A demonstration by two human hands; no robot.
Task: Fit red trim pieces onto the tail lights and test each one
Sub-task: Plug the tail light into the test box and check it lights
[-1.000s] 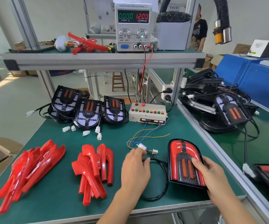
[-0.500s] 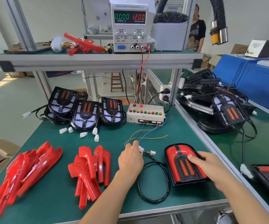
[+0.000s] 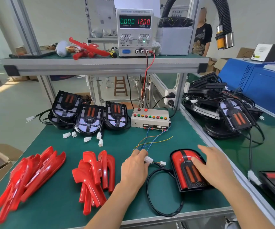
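The surface (image 3: 54, 164) is dark green. Two piles of trim pieces (image 3: 28, 177) (image 3: 94, 176) on it are bright red. The tail light (image 3: 185, 169) right of the piles is red with a black stripe and orange bars. Behind the piles, three tail lights (image 3: 88, 118) are black with orange bars. The button box (image 3: 150, 119) is cream with red, green and yellow buttons. The power supply (image 3: 134, 33) shows green and red numbers.

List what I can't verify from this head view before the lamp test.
- Connector mating: left hand covers its near end.
- Tail light right trim seating: right hand lies over it.
- Tester button labels: too small.
- Far-left trim pile: blurred, count unclear.
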